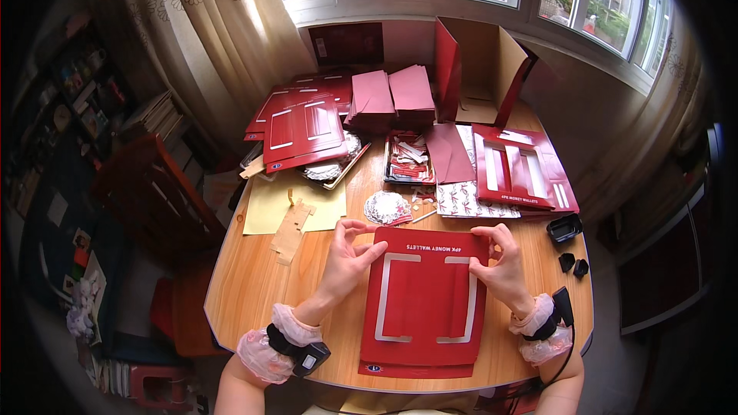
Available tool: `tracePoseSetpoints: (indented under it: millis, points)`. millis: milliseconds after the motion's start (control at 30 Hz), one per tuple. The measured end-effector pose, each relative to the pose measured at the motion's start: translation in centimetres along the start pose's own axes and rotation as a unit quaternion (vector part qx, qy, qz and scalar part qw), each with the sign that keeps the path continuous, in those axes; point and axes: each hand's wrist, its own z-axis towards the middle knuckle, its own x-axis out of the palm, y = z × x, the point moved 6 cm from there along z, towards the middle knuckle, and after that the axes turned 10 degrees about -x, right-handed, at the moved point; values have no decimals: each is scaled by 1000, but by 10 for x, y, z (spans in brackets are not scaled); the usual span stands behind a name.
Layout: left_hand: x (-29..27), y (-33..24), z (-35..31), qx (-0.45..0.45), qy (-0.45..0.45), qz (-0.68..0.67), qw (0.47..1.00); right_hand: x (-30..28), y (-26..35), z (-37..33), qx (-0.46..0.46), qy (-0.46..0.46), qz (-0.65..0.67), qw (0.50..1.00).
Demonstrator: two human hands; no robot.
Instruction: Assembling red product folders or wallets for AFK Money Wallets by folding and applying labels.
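Observation:
A flat red card sleeve (425,292) with two bracket-shaped white slots lies before me near the table's front edge. My left hand (347,263) pinches its far left corner between thumb and fingers. On the far right corner, my right hand (501,267) grips the same sleeve, thumb on top near a slot. Just beyond it rests a round white lace-patterned paper piece (387,207). Both wrists wear ruffled pale pink cuffs and black strapped devices.
Red sleeves are piled at back left (306,132) and right (523,169). Pink envelope stacks (392,96), an open red box (480,69) and a tray of small scraps (409,157) stand farther back. Yellow paper (261,207), brown tape strips (293,230) and black parts (565,227) lie around.

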Motion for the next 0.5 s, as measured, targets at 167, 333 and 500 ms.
tracePoseSetpoints:
  millis: [167,333,500]
  points:
    - [-2,1,3,-95,4,48,994,-3,-2,3,6,-19,-8,1000]
    - [2,-3,1,-106,7,15,994,-6,-3,4,6,-31,-9,999]
    - [8,-5,-1,-126,32,-10,991,-8,-2,5,-17,-40,5,999]
